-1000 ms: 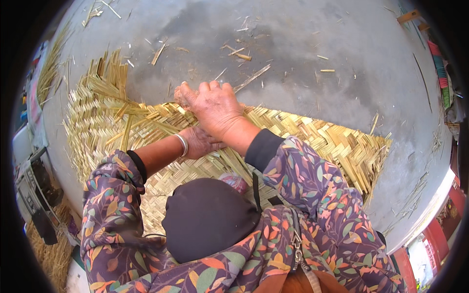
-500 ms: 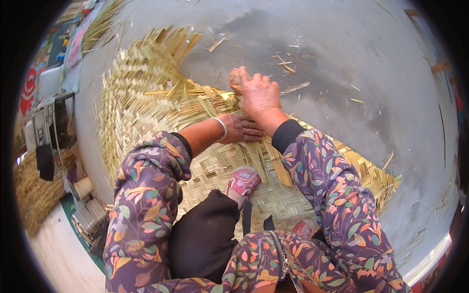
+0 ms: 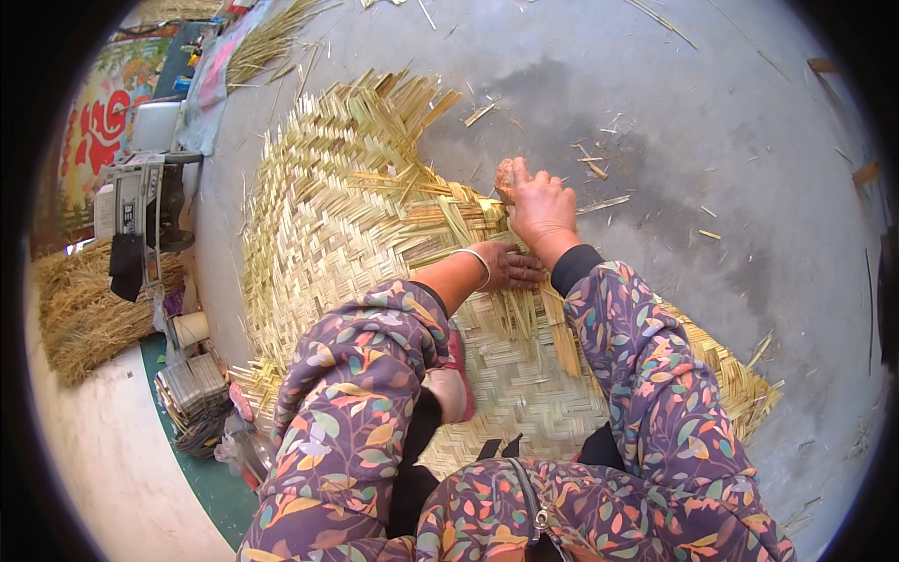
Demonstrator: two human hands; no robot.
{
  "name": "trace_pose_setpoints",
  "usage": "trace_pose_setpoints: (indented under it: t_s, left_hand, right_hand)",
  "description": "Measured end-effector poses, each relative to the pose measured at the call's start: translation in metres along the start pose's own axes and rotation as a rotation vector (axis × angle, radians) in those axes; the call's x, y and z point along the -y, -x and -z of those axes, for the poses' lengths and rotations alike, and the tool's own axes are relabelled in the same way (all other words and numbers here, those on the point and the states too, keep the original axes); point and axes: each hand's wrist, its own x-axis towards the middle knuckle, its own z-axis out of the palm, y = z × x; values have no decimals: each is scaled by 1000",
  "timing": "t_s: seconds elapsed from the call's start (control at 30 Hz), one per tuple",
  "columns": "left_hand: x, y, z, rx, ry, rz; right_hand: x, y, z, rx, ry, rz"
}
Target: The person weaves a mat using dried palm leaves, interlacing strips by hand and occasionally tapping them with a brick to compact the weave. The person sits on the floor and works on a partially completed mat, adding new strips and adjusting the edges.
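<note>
A woven straw mat (image 3: 337, 234) lies on the grey concrete floor (image 3: 730, 159), with loose strip ends sticking out along its far edge. My right hand (image 3: 541, 208) rests at that edge, its fingers curled down onto the straw strips (image 3: 468, 214) there. Just below, my left hand (image 3: 510, 267) lies on the mat with fingers apart, pressing upright strips under my right wrist. A silver bangle sits on my left wrist. Both arms wear flowered purple sleeves.
My pink shoe (image 3: 456, 379) rests on the mat between my knees. At the left are a heap of loose straw (image 3: 84, 309), a small machine (image 3: 140, 201), a tape roll (image 3: 192, 328) and a bundle of flat strips (image 3: 192, 393). Straw scraps (image 3: 599, 169) litter the concrete.
The view has swung, so the mat's far left part and the things beside it now show. Both hands stay together at the mat's edge, the right one now curled rather than flat.
</note>
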Motion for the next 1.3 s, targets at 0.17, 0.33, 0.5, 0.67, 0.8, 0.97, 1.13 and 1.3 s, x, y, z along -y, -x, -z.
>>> trace_pose_setpoints:
  t_s: [0.17, 0.33, 0.5, 0.67, 0.8, 0.97, 1.13, 1.3]
  left_hand:
    - [-7, -7, 14, 161, 18, 46]
    - [1, -4, 22, 71, 15, 36]
    - [8, -10, 13, -112, -6, -31]
    - [26, -34, 2, -308, 25, -141]
    - [34, -36, 35, -247, -79, -183]
    - [21, 23, 139, -241, -3, -245]
    - [157, 134, 163, -796, 658, 231]
    - [303, 207, 34, -579, 464, 1005]
  right_hand:
    - [-3, 1, 2, 0, 11, 7]
    - [-9, -5, 5, 18, 52, 14]
    - [-10, -7, 8, 61, 97, 31]
    - [-20, -10, 18, 71, 83, 24]
    - [-27, -13, 20, 39, 26, 12]
    - [-33, 5, 25, 168, 99, -101]
    - [-53, 24, 32, 131, 79, -90]
    - [-54, 30, 32, 141, 57, -122]
